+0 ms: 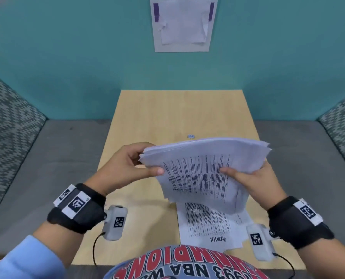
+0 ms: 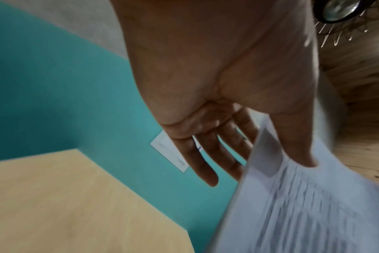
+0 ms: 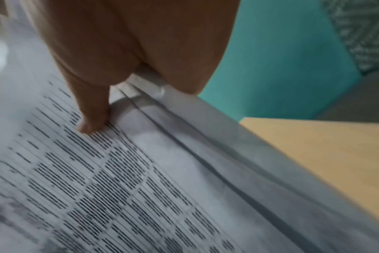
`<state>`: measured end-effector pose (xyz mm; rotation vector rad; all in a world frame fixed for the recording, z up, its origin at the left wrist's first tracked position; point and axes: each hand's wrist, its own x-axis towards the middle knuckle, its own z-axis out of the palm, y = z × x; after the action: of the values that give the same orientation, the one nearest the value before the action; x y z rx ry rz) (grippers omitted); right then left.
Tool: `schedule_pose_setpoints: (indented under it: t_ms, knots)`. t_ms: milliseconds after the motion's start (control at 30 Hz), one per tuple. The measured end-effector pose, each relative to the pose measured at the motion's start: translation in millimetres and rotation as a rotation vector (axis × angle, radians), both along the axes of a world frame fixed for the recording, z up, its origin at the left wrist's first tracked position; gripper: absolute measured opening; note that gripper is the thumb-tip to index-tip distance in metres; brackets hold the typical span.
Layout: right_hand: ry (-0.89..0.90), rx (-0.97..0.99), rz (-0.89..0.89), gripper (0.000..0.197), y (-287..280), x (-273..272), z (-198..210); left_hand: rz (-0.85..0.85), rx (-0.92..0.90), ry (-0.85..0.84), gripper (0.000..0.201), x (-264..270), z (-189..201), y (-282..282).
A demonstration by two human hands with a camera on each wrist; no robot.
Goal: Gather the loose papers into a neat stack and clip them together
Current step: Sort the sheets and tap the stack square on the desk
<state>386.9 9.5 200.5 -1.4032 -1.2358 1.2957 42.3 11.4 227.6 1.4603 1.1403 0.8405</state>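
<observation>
White sheaf of printed sheets was up off the desk, held betw. both hands & bowed. Left hand pinched its left edge, thumb on top, fingers straight behind. Right hand gripped the right edge w/ thumb pressed on the print, fingers under, hidden. More sheets lay flat on the desk under the sheaf, nearer the body, edges uneven. Clip, small, sat on the desk just beyond the sheaf's far edge.

Handling, my guess: light, floppy, slick sheet on sheet; sags if held by one edge, fans out if the grip slackens. Edges were ragged at the right corner. Best hold prob. both short sides, loose enough to tap the edges square on the desk, then a firm pinch near one corner for the clip
</observation>
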Motion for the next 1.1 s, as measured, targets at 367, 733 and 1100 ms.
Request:
schedule_pose_setpoints:
  t_ms: [367,733,1100]
  knots:
    - [-0.016,-0.075,-0.050,0.021,-8,-24,-74,0.196,-0.146,-0.013,0.029,46,-103,-3]
    - [0.050,-0.105,-0.088,0.042,-12,-33,-91,0.268,-0.234,-0.169,0.044,61,-116,-3]
    - [-0.104,-0.147,0.029,0.058,-14,-28,-116,0.217,-0.304,-0.111,0.054,50,-137,-6]
